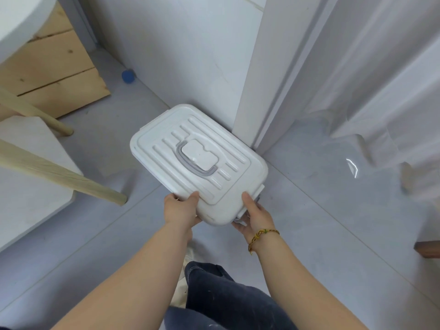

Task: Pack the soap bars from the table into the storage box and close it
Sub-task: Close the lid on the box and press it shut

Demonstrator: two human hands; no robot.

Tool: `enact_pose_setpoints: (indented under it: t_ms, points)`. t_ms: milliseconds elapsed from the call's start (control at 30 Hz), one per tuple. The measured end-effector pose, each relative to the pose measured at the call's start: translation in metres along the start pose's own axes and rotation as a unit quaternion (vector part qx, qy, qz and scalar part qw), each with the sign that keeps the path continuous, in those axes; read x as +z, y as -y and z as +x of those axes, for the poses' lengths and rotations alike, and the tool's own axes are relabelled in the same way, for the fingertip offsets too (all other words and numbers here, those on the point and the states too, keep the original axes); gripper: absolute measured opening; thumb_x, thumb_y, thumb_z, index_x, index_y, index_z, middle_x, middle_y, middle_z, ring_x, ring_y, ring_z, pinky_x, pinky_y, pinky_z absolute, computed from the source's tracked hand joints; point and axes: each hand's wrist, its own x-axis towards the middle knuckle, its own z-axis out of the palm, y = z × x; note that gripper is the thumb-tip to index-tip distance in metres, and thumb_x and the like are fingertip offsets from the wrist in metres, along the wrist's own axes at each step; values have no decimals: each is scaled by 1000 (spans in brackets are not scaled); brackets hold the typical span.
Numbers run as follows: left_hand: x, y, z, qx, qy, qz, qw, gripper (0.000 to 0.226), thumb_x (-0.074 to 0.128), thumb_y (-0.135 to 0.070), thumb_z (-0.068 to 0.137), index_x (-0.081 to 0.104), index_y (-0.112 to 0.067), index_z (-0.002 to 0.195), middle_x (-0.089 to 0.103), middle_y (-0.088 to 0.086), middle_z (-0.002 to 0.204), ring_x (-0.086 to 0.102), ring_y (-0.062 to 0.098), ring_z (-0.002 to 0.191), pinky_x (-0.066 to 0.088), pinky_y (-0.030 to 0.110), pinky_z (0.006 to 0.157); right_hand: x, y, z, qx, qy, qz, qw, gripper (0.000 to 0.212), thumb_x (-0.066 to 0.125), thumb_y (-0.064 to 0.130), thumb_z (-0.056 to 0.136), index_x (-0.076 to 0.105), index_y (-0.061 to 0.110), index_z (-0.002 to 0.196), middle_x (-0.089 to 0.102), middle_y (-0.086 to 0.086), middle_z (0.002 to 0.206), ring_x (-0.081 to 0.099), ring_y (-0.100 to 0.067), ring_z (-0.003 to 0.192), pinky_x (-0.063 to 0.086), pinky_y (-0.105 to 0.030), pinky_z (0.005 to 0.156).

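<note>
I have the storage box (198, 163) by its near edge with both hands, down on the floor (309, 222) where it sits against the foot of the white wall (190, 55), far end tucked into the corner by the door frame (259, 79). My left hand (182, 210) is curled round the near left corner, thumb lying on top of the lid (228, 148) and the fingers going under the rim, out of sight. My right hand (253, 214) is closed on the near right corner the same way, thumb up on the lid's edge, fingers wrapped below near what looks like a side latch; I cannot tell whether that latch is fastened. I grip at the two corners because the box is wide and flat, and a hold at both corners keeps it level as it moves.

The lid is on and seated, its grey carry handle (192, 163) folded flat just beyond my thumbs. No soap bars show anywhere, and whether any are inside I cannot say. Going by the closed lid, I judge either that packing has not begun and I am fetching the box, or that it is done and I am storing it.

Off to my left stand pale wooden legs (59, 175) and planks (52, 67); a small blue cap (128, 76) lies well beyond them by the wall.
</note>
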Motion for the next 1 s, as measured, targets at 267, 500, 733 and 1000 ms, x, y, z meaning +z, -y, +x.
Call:
enact_pose_setpoints:
  t_ms: [267, 500, 733, 1000]
  points:
    - [-4, -2, -1, 6, 14, 10, 1000, 32, 56, -7, 89, 44, -1, 118, 51, 11, 112, 52, 25, 98, 48, 37, 73, 21, 3, -7, -150, -150, -304, 929, 46, 43, 23, 96, 33, -3, 132, 54, -19, 126, 55, -29, 102, 37, -25, 76]
    - [-3, -1, -3, 17, 9, 12, 1000, 29, 57, -7, 89, 45, -2, 116, 51, 11, 110, 51, 24, 97, 48, 35, 68, 36, 12, -13, -111, -171, -425, 882, 48, 31, 21, 99, 20, -1, 140, 53, -17, 131, 53, -31, 117, 42, -30, 88]
    - [-9, -7, -2, -21, 42, 10, 999, 31, 57, -6, 88, 46, 0, 116, 53, 15, 124, 53, 25, 101, 50, 36, 69, 42, 3, -12, -168, -160, -308, 923, 56, 29, 10, 99, 1, 5, 147, 19, -14, 154, 34, -27, 135, 30, -30, 107]
    - [-6, 17, -25, -44, 56, -9, 997, 27, 59, -15, 88, 46, -3, 110, 53, 8, 109, 53, 23, 103, 50, 35, 78, 21, 8, -20, -197, -183, -494, 827, 61, 33, 15, 97, -1, 14, 148, 5, -12, 157, 17, -29, 141, 18, -37, 115]
